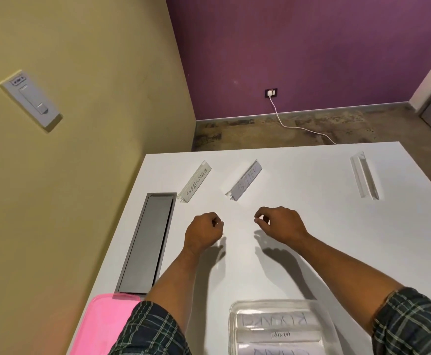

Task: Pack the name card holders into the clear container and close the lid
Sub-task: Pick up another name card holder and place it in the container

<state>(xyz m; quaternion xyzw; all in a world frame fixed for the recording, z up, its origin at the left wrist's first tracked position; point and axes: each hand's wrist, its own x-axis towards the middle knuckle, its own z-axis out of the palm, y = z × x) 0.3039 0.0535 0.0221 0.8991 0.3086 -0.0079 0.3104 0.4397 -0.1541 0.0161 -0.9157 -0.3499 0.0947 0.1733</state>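
Three name card holders lie at the far side of the white table [298, 252]: one reading SUPERMAN [196, 181], one with a grey card [245, 184], and a bare clear one [364, 175] at the far right. The clear container [232, 313] stands at the near edge with several holders inside, one reading PANDA. Its pink lid [101, 326] lies at the near left. My left hand [204, 231] hovers over the table's middle with its fingers curled into a fist, holding nothing. My right hand [279, 224] hovers beside it, fingers loosely curled, also holding nothing, just short of the grey-card holder.
A grey metal cable hatch [147, 242] is set into the table along its left edge. A yellow wall runs close on the left. Beyond the table's far edge is bare floor with a white cable [283, 121].
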